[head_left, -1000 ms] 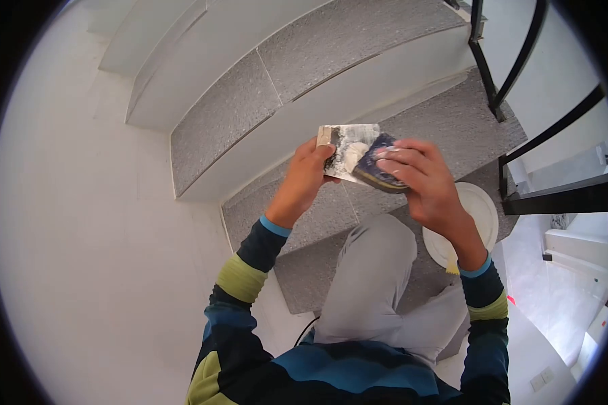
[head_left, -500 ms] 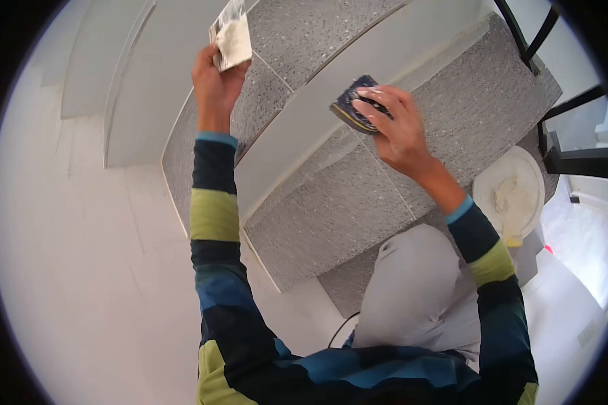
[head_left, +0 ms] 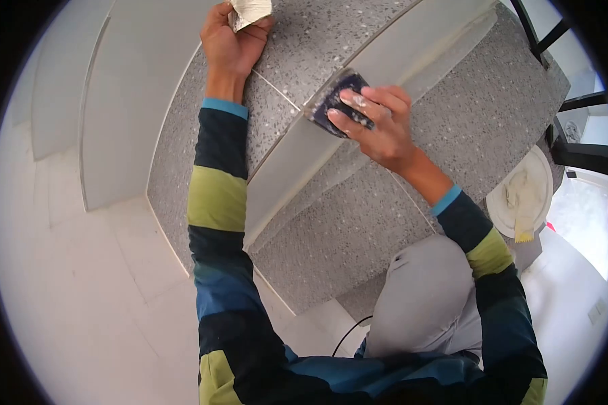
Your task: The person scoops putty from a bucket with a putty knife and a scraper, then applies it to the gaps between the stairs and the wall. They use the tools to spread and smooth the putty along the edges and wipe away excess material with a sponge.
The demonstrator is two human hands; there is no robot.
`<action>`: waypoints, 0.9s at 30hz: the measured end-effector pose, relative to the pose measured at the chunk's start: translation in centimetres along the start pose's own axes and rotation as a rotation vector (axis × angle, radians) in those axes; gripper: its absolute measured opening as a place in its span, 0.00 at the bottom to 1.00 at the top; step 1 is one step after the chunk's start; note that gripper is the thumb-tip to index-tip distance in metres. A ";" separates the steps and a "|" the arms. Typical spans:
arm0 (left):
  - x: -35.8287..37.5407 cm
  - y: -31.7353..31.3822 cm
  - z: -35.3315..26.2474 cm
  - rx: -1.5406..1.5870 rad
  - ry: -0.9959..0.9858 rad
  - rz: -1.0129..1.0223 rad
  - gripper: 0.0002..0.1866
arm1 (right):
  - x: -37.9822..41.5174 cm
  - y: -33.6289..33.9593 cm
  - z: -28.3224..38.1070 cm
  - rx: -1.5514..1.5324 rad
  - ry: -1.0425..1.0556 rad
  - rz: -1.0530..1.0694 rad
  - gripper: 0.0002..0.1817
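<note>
At the top of the view my left hand (head_left: 235, 48) is closed on a small flat plate (head_left: 252, 12) with cream paste on it. The plate's upper part is cut off by the frame edge. My right hand (head_left: 382, 128) grips a dark blue hand-held block (head_left: 338, 101) smeared with white paste. This block lies against the stair riser (head_left: 297, 156), its upper left corner by the edge of the upper terrazzo tread (head_left: 297, 40). White smears coat the right fingertips. Below the riser lies the lower terrazzo tread (head_left: 331, 229).
A round whitish lid or tub (head_left: 500, 202) carrying cream paste and a yellow-edged tool (head_left: 524, 226) stands at right, near black metal railing (head_left: 581, 154). My grey-clad knee (head_left: 425, 283) rests below the lower tread. White panels (head_left: 138, 101) rise at left.
My right hand has brought the block up and left to the riser by the upper tread's edge. My left hand and its plate have shifted up and slightly right. The view has shifted a little.
</note>
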State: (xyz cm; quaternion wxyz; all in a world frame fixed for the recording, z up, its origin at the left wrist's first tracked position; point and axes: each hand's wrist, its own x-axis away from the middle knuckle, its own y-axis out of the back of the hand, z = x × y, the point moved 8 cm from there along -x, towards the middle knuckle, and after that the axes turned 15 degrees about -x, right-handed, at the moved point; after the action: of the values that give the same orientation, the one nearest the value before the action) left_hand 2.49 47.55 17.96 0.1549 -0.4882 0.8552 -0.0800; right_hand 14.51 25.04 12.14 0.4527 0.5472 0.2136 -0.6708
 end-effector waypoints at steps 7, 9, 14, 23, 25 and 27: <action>0.3 0.2 0.5 -0.042 0.033 -0.077 0.15 | -0.2 0.4 0.2 0.062 -0.045 0.049 0.19; 0.2 0.4 0.2 -0.027 0.005 -0.037 0.15 | 0.3 -0.1 -0.1 0.077 0.003 0.067 0.19; 0.3 0.2 0.2 -0.042 -0.031 0.003 0.15 | -0.7 0.6 0.2 0.095 -0.001 0.079 0.19; 0.8 -2.2 -1.1 -0.058 0.062 -0.135 0.13 | -0.4 1.1 0.0 0.085 0.054 0.075 0.17; 0.9 -2.2 -1.1 -0.073 0.068 -0.175 0.13 | -0.6 1.2 0.3 0.075 0.043 0.072 0.17; 0.9 -2.0 -1.0 -0.077 0.057 -0.189 0.13 | -0.8 1.4 0.5 0.093 0.021 0.035 0.17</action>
State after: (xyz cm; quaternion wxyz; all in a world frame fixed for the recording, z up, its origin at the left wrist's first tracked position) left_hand 3.37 45.74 19.35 0.1034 -0.5700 0.8117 -0.0751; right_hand 15.40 24.29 13.35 0.4362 0.5783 0.1774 -0.6662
